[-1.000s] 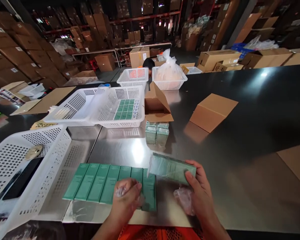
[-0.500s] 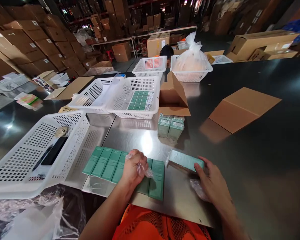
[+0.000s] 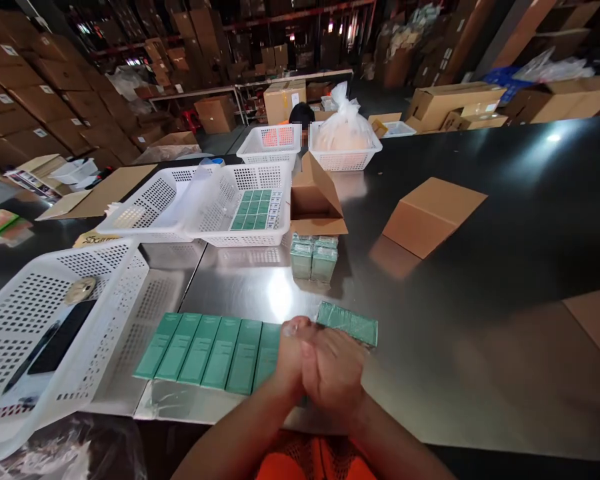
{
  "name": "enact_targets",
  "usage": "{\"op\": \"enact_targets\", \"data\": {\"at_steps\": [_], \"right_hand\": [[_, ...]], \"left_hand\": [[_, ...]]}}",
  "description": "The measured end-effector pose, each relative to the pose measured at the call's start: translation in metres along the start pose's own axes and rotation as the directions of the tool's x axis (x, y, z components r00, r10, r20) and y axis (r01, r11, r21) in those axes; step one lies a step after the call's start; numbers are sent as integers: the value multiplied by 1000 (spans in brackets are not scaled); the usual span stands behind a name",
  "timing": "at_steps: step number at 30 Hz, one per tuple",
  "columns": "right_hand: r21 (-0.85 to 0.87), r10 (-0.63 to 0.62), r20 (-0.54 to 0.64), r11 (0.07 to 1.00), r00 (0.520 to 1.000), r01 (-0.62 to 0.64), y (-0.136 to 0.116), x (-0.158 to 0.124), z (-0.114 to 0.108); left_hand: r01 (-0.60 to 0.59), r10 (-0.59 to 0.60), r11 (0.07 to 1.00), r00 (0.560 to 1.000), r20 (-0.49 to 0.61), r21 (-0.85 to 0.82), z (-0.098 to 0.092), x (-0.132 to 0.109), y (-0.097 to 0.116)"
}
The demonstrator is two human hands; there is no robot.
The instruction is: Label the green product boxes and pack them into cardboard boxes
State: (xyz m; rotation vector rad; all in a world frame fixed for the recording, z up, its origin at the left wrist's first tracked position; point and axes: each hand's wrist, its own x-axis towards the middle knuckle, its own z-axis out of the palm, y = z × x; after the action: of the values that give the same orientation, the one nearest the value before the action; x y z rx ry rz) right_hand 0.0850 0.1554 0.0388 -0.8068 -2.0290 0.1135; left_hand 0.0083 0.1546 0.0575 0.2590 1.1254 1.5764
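My left hand [image 3: 290, 357] and my right hand [image 3: 336, 370] are clasped together over the near edge of the table. Both are closed, and a bit of crumpled clear plastic film [image 3: 291, 328] shows at the top between them; the rest is hidden. Just beyond my knuckles lies a film-wrapped green box [image 3: 353, 325] on its side, held by neither hand. To the left, a row of several flat green boxes [image 3: 207, 350] lies side by side, its right end covered by my hands and wrists. Farther back stand wrapped green packs [image 3: 314, 259].
An open carton [image 3: 320, 213] lies behind the packs, beside a white basket [image 3: 250, 237] with green boxes. Another carton [image 3: 435, 213] sits to the right. At left, a white basket [image 3: 115, 267] holds a black phone-like object [image 3: 63, 337] and a tape roll [image 3: 81, 290]. A person [image 3: 301, 115] is beyond.
My right hand has let go of the wrapped green box, leaving it on the table, and moved left to close against my left hand. The loose film near my right hand no longer shows there.
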Motion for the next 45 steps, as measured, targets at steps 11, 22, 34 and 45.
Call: {"op": "enact_targets", "data": {"at_steps": [11,22,34,45], "right_hand": [[141,-95,-52,985,994,102,4,2,-30],[72,-70,-38,995,997,73,-9,6,-32],[175,-60,42,983,997,52,-11,-3,-31],[198,-68,19,978,998,63,-13,-13,-20]], "left_hand": [[60,-61,986,998,3,-155,-1,-4,31],[16,-16,998,1000,-5,-58,-4,-13,20],[36,-37,999,998,57,13,-5,-17,14],[13,-19,994,998,64,105,-11,-15,6]]}}
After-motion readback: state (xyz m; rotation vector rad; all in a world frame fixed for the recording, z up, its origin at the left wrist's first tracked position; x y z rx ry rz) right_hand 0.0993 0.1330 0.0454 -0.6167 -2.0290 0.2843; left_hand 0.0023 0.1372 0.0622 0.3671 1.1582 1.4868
